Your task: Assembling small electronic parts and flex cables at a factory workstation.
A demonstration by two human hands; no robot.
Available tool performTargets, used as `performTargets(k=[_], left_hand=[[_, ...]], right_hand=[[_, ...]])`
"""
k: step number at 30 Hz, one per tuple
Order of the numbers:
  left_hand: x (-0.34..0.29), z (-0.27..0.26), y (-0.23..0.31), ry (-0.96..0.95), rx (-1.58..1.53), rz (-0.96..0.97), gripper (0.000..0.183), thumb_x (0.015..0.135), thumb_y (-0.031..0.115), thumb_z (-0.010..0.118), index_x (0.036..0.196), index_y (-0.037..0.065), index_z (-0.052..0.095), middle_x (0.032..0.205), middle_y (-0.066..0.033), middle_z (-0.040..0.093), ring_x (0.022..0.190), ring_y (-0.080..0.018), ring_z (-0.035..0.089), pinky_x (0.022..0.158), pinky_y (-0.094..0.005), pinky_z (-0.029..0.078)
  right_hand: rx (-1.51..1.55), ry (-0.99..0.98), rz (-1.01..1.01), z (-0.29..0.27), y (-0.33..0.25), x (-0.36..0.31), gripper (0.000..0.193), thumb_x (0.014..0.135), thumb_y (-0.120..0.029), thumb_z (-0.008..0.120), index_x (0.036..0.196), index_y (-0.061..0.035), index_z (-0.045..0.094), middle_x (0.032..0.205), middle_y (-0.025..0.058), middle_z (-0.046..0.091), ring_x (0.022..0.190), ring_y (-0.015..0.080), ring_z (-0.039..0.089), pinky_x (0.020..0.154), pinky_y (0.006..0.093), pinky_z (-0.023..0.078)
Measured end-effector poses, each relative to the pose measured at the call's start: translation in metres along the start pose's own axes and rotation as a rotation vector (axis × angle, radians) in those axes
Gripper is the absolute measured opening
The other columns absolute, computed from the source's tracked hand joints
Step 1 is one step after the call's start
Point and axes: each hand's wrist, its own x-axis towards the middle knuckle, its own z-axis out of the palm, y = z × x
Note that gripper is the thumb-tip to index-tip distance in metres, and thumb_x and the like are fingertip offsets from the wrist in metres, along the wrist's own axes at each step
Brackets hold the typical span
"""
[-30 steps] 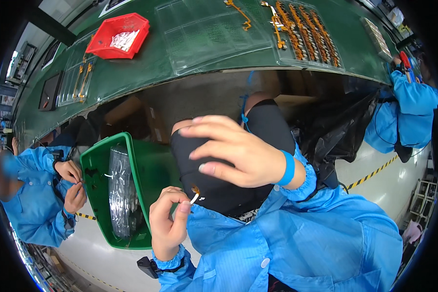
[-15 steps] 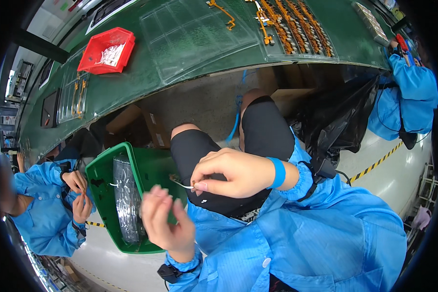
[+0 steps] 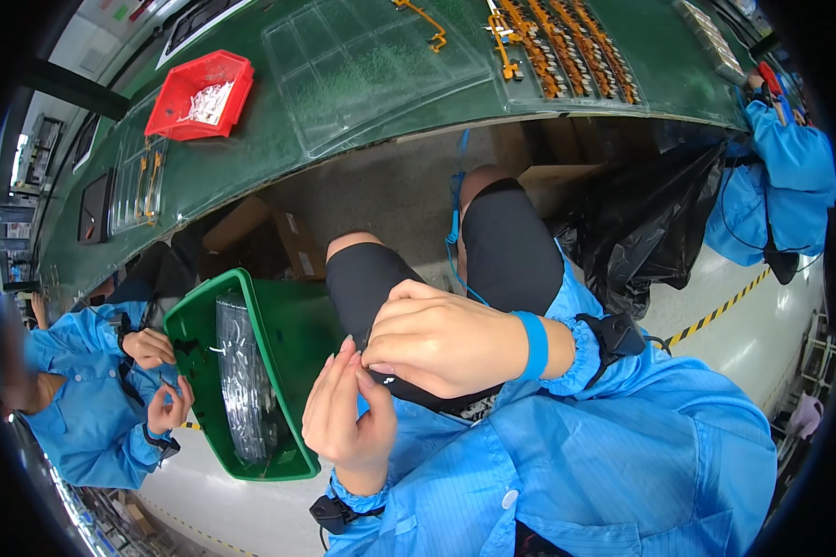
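Observation:
Above my lap, the fingertips of both hands meet. My right hand is closed in a pinch, its back turned up; half a second ago a small part with a thin white strip stuck out of it, and now the fingers hide that part. My left hand has its fingers drawn together against the right fingertips; what they grip is hidden. Left of my hands stands a green bin with a long clear plastic bundle inside.
On the green workbench are a red tray of small white pieces, clear plastic trays and rows of orange flex cables. A co-worker handles something small at left; another person is far right. A black bag hangs below the bench.
My left hand has moved right and up to the right hand, and its spread fingers have closed together. The white strip has gone out of sight. The co-worker's hands at left have drawn apart.

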Motion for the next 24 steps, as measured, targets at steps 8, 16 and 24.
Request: performTargets(k=[8, 16, 24], left_hand=[[-0.021, -0.036, -0.063, 0.295, -0.127, -0.646, 0.020, 0.093, 0.003, 0.053, 0.100, -0.008, 0.068, 0.095, -0.0159, 0.071, 0.086, -0.0216, 0.068, 0.079, -0.0308, 0.053], [-0.184, -0.102, -0.197, 0.200, 0.593, -0.914, 0.028, 0.093, 0.017, 0.057, 0.098, -0.008, 0.068, 0.087, -0.0191, 0.071, 0.075, -0.0267, 0.068, 0.069, -0.0348, 0.053], [-0.219, -0.126, -0.230, -0.099, 0.796, -0.999, 0.034, 0.085, 0.028, 0.067, 0.073, -0.004, 0.067, 0.067, -0.0219, 0.064, 0.063, -0.0396, 0.063, 0.057, -0.0460, 0.047]], right_hand=[[0.291, 0.039, 0.100, -0.007, 0.009, 0.000, 0.009, 0.087, -0.009, 0.057, 0.088, -0.0019, 0.063, 0.083, 0.0100, 0.066, 0.082, 0.0279, 0.062, 0.079, 0.0378, 0.046], [0.496, 0.055, 0.136, -0.022, 0.011, 0.010, 0.014, 0.086, -0.007, 0.057, 0.092, 0.0028, 0.064, 0.082, 0.0142, 0.069, 0.078, 0.0262, 0.069, 0.071, 0.0338, 0.054], [0.487, -0.061, 0.283, -0.032, 0.003, 0.018, 0.012, 0.087, -0.006, 0.058, 0.093, 0.0024, 0.064, 0.088, 0.0132, 0.070, 0.083, 0.0236, 0.068, 0.076, 0.0321, 0.053]])
